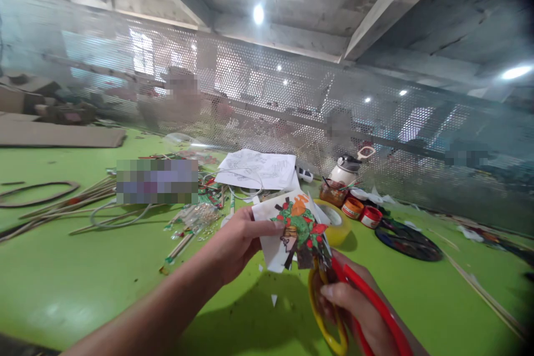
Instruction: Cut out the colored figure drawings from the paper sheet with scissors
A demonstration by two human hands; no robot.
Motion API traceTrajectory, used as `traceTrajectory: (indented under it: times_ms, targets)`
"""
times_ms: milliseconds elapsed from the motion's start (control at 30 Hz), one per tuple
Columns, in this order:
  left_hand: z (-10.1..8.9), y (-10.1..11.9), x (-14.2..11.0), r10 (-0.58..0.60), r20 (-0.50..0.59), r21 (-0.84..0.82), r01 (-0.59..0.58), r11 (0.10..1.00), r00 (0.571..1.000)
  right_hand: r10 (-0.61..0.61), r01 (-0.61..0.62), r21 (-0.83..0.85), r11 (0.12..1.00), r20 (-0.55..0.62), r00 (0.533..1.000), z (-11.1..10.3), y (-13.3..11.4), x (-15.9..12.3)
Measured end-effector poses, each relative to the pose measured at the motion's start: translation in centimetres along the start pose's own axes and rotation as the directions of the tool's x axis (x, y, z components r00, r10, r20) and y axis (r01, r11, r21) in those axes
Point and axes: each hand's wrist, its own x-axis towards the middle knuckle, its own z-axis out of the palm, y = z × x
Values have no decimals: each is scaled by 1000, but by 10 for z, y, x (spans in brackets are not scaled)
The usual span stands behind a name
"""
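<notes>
My left hand point(237, 245) pinches a white sheet of paper with a coloured drawing point(294, 228) in green, red and orange, held up above the green table point(75, 283). My right hand point(354, 306) is closed round the red and yellow handles of a pair of scissors point(334, 295). The blades point up into the lower edge of the drawing and are partly hidden behind the paper. Small white paper scraps point(273, 299) lie on the table below.
Behind the drawing are a yellow tape roll point(339, 222), small paint pots point(361, 212), a white kettle point(344, 171) and a dark round palette point(408, 240). Sheets with line drawings point(258, 169), sticks and wires point(83, 200) lie left. A perforated metal screen point(292, 94) bounds the table.
</notes>
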Motion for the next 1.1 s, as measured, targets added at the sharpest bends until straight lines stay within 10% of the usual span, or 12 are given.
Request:
traceTrajectory:
  times_ms: [1100]
  targets:
    - [-2,3,3,44,-79,-50,-48,998,996,110,-125,-75,989,-174,979,19,-19,-7]
